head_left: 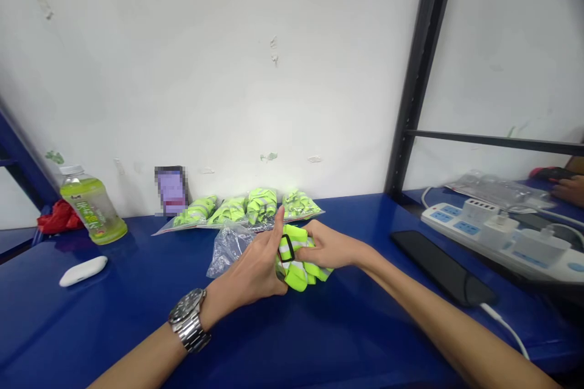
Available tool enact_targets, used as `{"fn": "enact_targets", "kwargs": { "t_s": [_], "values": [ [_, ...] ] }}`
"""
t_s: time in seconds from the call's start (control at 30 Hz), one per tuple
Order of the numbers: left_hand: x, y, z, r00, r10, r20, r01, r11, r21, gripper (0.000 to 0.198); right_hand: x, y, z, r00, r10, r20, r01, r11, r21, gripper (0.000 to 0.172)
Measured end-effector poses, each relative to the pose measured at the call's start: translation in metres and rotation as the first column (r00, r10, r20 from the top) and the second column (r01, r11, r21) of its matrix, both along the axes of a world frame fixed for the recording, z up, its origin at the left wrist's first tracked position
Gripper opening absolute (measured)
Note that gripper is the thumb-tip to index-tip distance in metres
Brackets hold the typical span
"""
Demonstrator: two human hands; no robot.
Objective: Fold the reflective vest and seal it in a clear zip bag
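My left hand (255, 267) and my right hand (331, 247) both grip a folded neon-yellow reflective strap (297, 262) with grey stripes and a black buckle, held just above the blue table (137, 328). My left thumb points up beside the strap. A clear plastic bag (227, 247) lies under and behind my left hand. Several bagged neon-yellow straps (249, 208) lean in a row along the white wall behind my hands. A metal watch (189, 320) sits on my left wrist.
A bottle of green drink (91, 203) and red cloth (59, 217) stand at the left, with a white oval case (83, 271) nearer. A black phone (442, 267) on a cable lies right. A power strip (502, 237) and another person's hand (568, 188) are beyond the black post (413, 85).
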State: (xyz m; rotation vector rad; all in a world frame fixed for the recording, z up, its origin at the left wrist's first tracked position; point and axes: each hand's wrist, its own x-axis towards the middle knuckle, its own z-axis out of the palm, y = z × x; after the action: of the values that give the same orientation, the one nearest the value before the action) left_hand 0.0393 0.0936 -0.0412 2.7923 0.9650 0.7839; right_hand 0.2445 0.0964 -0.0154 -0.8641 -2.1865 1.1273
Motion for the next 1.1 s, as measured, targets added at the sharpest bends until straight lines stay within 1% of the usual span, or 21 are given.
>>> {"fn": "enact_targets", "kwargs": {
  "t_s": [0.07,0.1,0.17,0.23,0.3,0.37,0.43,0.53,0.6,0.67,0.77,0.83,0.9,0.97,1.03,1.1],
  "values": [
    [0.002,0.000,0.000,1.000,-0.020,0.013,0.020,1.000,-0.013,0.127,0.000,0.001,-0.002,1.000,-0.003,-0.010,0.003,0.999,0.053,0.004],
    [0.002,0.000,0.001,1.000,-0.028,0.014,0.029,0.999,-0.021,0.127,0.001,0.002,-0.004,0.999,-0.024,-0.025,0.026,0.997,0.078,0.004],
    [0.001,0.002,0.002,0.999,-0.052,0.008,0.052,0.998,-0.030,0.126,0.000,0.004,-0.010,0.992,-0.108,-0.058,0.113,0.989,0.096,0.004],
    [-0.002,0.005,0.003,0.997,-0.083,-0.002,0.083,0.996,-0.036,0.123,-0.001,0.005,-0.017,0.977,-0.197,-0.081,0.202,0.978,0.058,0.007],
    [-0.006,0.008,0.004,0.994,-0.110,-0.003,0.110,0.994,-0.029,0.120,-0.003,0.006,-0.022,0.965,-0.241,-0.103,0.241,0.970,-0.010,0.012],
    [-0.010,0.009,0.003,0.992,-0.127,-0.006,0.127,0.992,-0.015,0.119,-0.005,0.007,-0.026,0.963,-0.224,-0.152,0.212,0.973,-0.090,0.017],
    [-0.013,0.009,0.001,0.992,-0.128,-0.016,0.128,0.992,0.013,0.120,-0.005,0.006,-0.026,0.957,-0.192,-0.216,0.155,0.972,-0.178,0.021],
    [-0.013,0.006,0.000,0.994,-0.102,-0.043,0.104,0.993,0.061,0.125,-0.005,0.004,-0.024,0.929,-0.185,-0.319,0.080,0.946,-0.315,0.026],
    [-0.012,0.003,0.004,0.993,-0.081,-0.091,0.088,0.993,0.077,0.131,-0.005,0.003,-0.022,0.908,-0.208,-0.364,0.057,0.921,-0.385,0.031],
    [-0.012,-0.001,0.012,0.985,-0.058,-0.160,0.071,0.995,0.076,0.133,-0.005,0.002,-0.020,0.896,-0.225,-0.383,0.044,0.903,-0.427,0.033],
    [-0.014,-0.007,0.024,0.965,-0.028,-0.260,0.057,0.993,0.105,0.124,-0.007,0.001,-0.019,0.882,-0.255,-0.397,0.045,0.883,-0.468,0.032],
    [-0.016,-0.009,0.028,0.952,-0.016,-0.305,0.064,0.987,0.148,0.120,-0.009,0.001,-0.018,0.871,-0.287,-0.400,0.063,0.871,-0.487,0.031],
    [-0.017,-0.008,0.026,0.946,-0.004,-0.324,0.065,0.981,0.180,0.119,-0.011,0.000,-0.019,0.865,-0.314,-0.392,0.090,0.865,-0.493,0.029],
    [-0.018,-0.006,0.021,0.951,-0.003,-0.310,0.066,0.979,0.193,0.118,-0.013,-0.002,-0.019,0.866,-0.320,-0.384,0.103,0.866,-0.488,0.028],
    [-0.019,-0.005,0.016,0.962,-0.034,-0.269,0.089,0.977,0.192,0.120,-0.014,-0.006,-0.020,0.880,-0.297,-0.370,0.097,0.876,-0.473,0.027],
    [-0.018,-0.005,0.011,0.973,-0.075,-0.219,0.115,0.978,0.175,0.125,-0.015,-0.009,-0.021,0.896,-0.266,-0.355,0.096,0.897,-0.430,0.028]
  ]
}}
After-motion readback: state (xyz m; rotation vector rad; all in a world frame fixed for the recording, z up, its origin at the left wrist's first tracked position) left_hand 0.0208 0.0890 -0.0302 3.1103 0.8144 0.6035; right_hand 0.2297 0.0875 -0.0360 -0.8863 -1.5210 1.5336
